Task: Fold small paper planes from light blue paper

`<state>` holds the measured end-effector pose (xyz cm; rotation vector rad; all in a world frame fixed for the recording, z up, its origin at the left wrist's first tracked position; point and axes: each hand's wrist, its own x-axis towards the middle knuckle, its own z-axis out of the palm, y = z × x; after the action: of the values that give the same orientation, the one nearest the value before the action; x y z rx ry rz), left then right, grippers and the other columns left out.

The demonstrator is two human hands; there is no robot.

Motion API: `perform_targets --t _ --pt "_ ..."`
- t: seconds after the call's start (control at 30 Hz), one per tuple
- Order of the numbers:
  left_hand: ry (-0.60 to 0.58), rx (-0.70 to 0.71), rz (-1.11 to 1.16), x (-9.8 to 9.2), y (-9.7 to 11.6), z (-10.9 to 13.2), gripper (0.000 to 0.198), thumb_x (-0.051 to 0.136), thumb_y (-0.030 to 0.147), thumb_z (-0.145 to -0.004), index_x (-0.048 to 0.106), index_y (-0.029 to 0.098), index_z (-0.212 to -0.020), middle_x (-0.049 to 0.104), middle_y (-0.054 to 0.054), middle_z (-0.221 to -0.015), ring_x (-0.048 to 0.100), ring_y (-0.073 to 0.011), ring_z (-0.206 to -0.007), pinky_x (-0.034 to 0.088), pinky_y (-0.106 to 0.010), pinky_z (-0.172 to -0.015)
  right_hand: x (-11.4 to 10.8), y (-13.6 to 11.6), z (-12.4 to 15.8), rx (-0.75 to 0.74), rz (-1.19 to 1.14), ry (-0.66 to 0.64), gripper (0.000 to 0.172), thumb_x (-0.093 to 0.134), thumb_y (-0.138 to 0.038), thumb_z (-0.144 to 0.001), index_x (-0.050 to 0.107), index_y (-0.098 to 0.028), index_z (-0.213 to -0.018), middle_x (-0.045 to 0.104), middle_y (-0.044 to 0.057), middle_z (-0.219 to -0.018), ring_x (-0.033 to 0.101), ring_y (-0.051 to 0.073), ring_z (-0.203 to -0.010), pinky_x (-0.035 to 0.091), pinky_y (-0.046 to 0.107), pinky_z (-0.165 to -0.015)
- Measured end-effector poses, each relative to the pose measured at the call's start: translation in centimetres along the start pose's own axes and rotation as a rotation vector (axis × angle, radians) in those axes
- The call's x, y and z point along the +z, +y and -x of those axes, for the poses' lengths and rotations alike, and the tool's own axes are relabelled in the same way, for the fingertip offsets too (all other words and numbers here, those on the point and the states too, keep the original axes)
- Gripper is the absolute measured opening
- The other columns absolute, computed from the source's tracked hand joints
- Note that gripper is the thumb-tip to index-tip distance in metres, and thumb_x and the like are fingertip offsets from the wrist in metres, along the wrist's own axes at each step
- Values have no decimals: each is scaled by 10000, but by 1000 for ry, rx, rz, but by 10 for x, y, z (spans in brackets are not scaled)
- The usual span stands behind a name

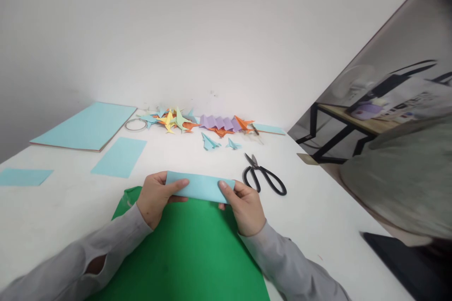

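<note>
A light blue strip of paper (201, 187) stretches between my two hands above the green sheet (197, 254). Its left end is pinched by my left hand (157, 196), thumb on the front and fingers behind. My right hand (245, 204) grips the right end in the same manner. Just beyond my right hand, black-handled scissors (263, 174) lie with their blades slightly apart. Whether the strip is folded into layers, I cannot tell.
Light blue paper pieces (119, 157) and a blue paper stack (86, 125) lie to the left. Folded paper shapes (173, 120), a pleated purple paper (219, 123) and small blue folded pieces (210, 141) sit near the wall. A person (406, 178) is at the right, beside a dark flat object (399, 258).
</note>
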<state>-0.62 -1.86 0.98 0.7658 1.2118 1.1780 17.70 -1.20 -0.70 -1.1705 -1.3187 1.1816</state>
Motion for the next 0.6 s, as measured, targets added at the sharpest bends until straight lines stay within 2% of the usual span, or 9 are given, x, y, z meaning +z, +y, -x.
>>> perform_targets --t 0.6 --pt "49 16 -6 1 -2 -2 264 769 284 -499 640 110 -649 647 -10 -661 577 -128 -587 535 -247 -479 0 5 -2 22 1 0 369 567 -458 -736 517 -158 -526 494 -37 -387 451 84 -376 342 209 -410"
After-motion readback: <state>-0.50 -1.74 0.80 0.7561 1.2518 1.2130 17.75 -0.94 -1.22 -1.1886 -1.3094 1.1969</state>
